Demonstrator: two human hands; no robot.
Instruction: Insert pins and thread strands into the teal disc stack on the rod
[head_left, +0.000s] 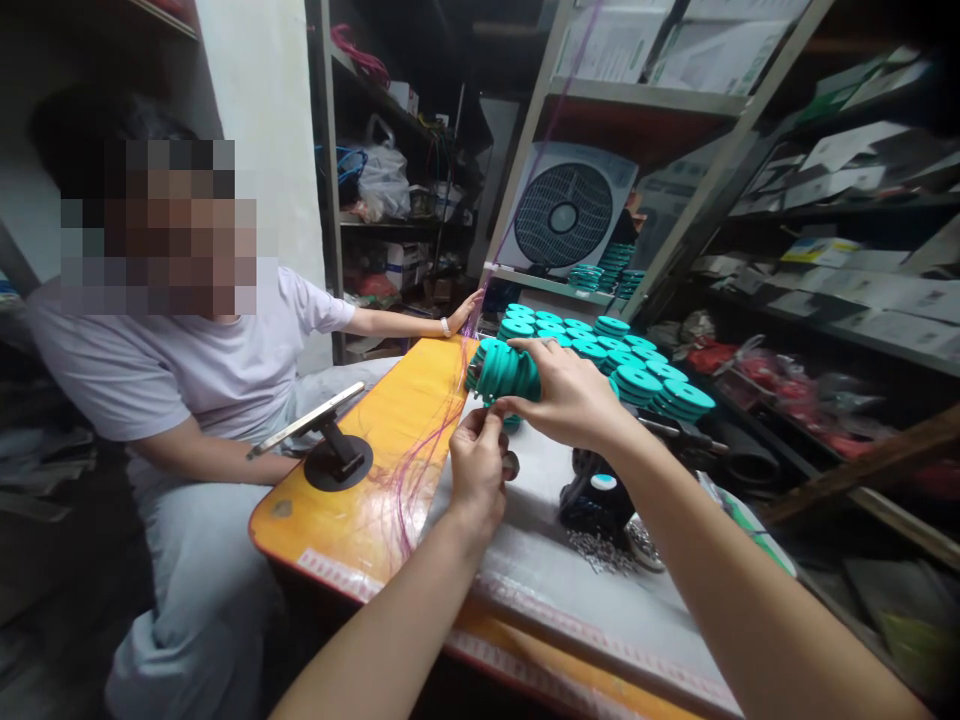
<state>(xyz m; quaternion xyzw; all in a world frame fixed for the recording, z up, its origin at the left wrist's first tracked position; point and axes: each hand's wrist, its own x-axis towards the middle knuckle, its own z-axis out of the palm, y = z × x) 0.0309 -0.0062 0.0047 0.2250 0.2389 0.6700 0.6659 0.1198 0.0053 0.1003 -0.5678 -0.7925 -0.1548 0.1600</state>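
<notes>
My right hand (566, 390) is closed around a stack of teal ring-shaped discs (501, 372), tipped on its side above the board. Just below it, my left hand (481, 462) pinches thumb and finger together at the lower edge of that stack. Whatever lies in the pinch is too small to make out. Small shiny bits show on the stack's near side. A small round grey piece (511, 466) sits against the left hand. Behind my hands stand several piles of similar teal discs (637, 382).
Loose small metal parts (600, 552) lie by a dark machine (596, 500) on the grey board (525, 540). Purple strands (409, 480) trail over the yellow table (382, 520). A phone (309, 420) stands left, beside a seated person (247, 370). A box fan (564, 215) stands behind.
</notes>
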